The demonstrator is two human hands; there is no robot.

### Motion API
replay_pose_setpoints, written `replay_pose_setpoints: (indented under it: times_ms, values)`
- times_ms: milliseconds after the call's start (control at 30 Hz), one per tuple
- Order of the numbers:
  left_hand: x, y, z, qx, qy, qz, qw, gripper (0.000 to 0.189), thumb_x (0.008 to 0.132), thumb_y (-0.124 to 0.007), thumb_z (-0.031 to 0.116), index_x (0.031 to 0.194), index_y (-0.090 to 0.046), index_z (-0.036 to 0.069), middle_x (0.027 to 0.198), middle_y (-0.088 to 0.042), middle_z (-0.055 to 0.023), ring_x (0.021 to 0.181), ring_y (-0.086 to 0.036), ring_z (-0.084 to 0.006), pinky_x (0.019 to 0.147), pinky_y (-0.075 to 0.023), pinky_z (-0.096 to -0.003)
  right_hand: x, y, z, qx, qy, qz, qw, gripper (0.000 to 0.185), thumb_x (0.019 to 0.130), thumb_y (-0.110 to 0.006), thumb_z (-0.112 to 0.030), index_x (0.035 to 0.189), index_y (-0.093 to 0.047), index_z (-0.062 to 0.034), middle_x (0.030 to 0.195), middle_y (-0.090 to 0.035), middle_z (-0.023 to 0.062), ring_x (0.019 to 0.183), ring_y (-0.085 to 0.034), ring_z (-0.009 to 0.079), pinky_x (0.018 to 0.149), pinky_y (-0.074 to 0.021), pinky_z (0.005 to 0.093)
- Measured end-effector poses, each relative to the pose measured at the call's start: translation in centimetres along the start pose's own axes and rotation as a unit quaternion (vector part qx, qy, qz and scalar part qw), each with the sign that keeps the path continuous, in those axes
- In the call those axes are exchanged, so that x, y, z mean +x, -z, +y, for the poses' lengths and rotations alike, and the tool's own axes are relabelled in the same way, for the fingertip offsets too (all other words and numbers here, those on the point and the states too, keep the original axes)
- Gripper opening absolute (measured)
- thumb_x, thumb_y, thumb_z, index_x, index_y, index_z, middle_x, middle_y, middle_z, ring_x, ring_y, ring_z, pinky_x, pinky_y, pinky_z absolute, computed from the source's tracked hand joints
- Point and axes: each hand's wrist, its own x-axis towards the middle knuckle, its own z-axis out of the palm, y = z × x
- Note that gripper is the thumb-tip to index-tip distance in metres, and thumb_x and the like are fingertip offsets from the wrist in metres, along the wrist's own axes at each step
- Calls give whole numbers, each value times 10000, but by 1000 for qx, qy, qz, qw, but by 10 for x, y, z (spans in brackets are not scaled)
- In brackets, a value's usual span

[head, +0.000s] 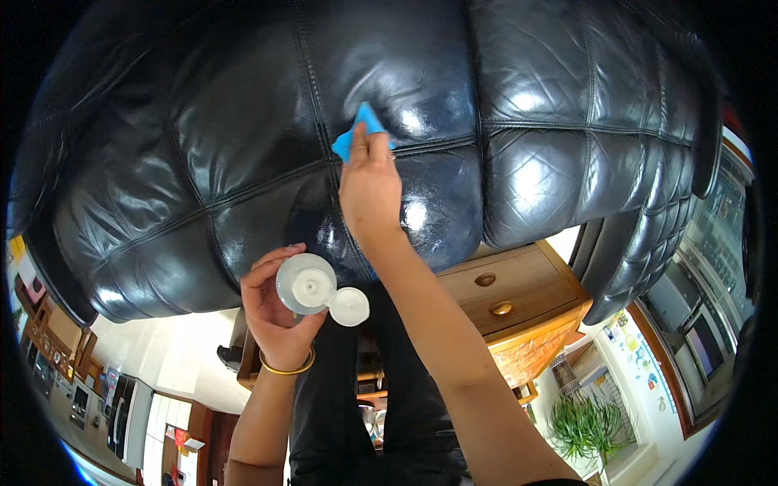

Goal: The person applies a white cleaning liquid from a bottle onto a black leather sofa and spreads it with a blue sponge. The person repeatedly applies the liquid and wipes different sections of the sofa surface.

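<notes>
My left hand (273, 304) is wrapped around a whitish plastic bottle (306, 280) whose flip-top cap (349, 307) hangs open toward the right. The bottle's nozzle faces up at me. In my right hand (372, 188) is a blue cloth (364, 118), pinched by the fingertips and pressed on the black leather sofa (395, 61). The cloth lies over a stitched seam of the seat. Around it the leather shines, with bright wet-looking reflections on the seat and its front panel. Part of the cloth is hidden under my fingers.
Right of my legs stands a wooden table with drawers (516, 291), close to the sofa's front. A green potted plant (586, 425) is at the lower right, near a window. A pale floor (164, 340) and a silver-black appliance (129, 419) show at the lower left.
</notes>
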Motion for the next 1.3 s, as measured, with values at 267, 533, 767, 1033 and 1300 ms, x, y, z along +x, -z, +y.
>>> replay_pose_setpoints:
  times_ms: [267, 533, 767, 1033, 1300]
  values:
    - [7, 4, -3, 18, 4, 10, 1000, 662, 665, -800, -95, 1234, -484, 28, 1286, -549, -182, 1240, -578, -305, 1076, -473, -438, 35, 68, 64, -48, -68, 121, 989, 385, 919, -586, -6, 1292, -581, 87, 1069, -564, 196, 905, -642, 336, 800, -564, 402]
    - [23, 6, -16, 57, -11, -3, 998, 674, 660, -795, -120, 1244, -493, 27, 1305, -543, -177, 1243, -570, -297, 1079, -454, -418, 22, 33, 46, -28, -13, 49, 998, 373, 948, -608, -46, 1288, -578, 105, 1092, -557, 220, 905, -655, 383, 794, -559, 418]
    - [22, 17, -19, 116, 25, 16, 993, 733, 700, -799, -88, 1344, -467, 24, 1331, -560, -153, 1243, -567, -258, 1086, -436, -386, -1, 55, 10, 130, 10, 4, 991, 327, 964, -600, -34, 1287, -639, -9, 1022, -579, 153, 911, -631, 322, 817, -529, 385]
    - [37, 31, -23, 245, -20, 5, 969, 581, 668, -857, 6, 1197, -620, 34, 1226, -604, -145, 1136, -612, -282, 980, -480, -366, -4, 84, 15, 441, -130, -114, 881, 203, 1022, -617, -215, 918, -652, -45, 749, -587, -21, 670, -485, 37, 604, -396, 216]
    - [35, 43, -14, 354, -27, 6, 935, 559, 662, -859, 9, 1170, -631, 55, 1197, -618, -128, 1120, -616, -280, 972, -475, -378, -2, 92, 0, 447, -116, -198, 864, 172, 1001, -644, -195, 913, -659, -48, 704, -575, -35, 614, -461, 16, 548, -361, 198]
